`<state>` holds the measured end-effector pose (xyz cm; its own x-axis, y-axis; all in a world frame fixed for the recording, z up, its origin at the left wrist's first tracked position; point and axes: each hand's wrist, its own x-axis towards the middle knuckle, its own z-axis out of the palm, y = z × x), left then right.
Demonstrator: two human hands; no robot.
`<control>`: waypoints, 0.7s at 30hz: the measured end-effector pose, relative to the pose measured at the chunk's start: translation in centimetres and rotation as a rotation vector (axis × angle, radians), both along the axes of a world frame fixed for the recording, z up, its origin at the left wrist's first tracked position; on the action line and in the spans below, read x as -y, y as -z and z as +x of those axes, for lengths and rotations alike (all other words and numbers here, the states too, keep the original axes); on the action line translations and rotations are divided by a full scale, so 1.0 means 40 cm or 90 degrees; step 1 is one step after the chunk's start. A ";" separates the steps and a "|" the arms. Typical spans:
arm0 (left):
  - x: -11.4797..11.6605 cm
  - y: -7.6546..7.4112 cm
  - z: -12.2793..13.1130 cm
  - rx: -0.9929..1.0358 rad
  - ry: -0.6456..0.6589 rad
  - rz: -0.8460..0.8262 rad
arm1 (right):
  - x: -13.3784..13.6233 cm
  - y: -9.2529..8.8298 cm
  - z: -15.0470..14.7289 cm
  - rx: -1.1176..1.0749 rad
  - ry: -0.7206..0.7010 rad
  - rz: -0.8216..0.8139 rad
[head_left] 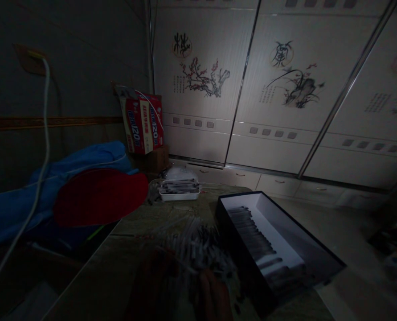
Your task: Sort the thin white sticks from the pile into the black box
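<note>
The picture is dark and my hands are blurred. My left hand [156, 272] is over the near part of the table with its fingers closed. A thin, pale pen-like tube [186, 266] slants from its fingertips towards my right hand [214, 294], whose fingers are also closed at the tube's other end. Just beyond both hands lies a loose pile of clear and pale tubes [198, 245], some with dark parts. To the right stands an open dark box [278, 227] with a white inside, holding a row of dark pen-like sticks [255, 234].
A white tray [180, 196] full of similar sticks stands at the table's far end. On the left are a red round item [101, 196], blue cloth [81, 162] and a hanging white cable [46, 120]. A red carton [143, 125] stands by the wardrobe doors [201, 138].
</note>
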<state>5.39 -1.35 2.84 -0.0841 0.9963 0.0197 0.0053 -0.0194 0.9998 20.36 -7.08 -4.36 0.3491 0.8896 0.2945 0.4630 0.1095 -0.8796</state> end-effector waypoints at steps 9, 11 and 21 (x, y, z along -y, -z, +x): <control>-0.005 0.015 -0.003 -0.018 0.002 0.002 | -0.004 0.023 -0.012 0.005 0.035 0.011; -0.004 0.016 -0.002 -0.021 0.002 0.003 | -0.005 0.019 -0.011 0.008 0.003 0.014; -0.006 0.016 -0.005 -0.038 0.017 0.009 | -0.005 -0.013 -0.011 -0.024 0.010 0.014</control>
<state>5.20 -1.10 2.20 -0.0559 0.9977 0.0381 0.0643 -0.0345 0.9973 19.91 -6.89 -3.84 0.3742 0.8773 0.3005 0.4313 0.1222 -0.8939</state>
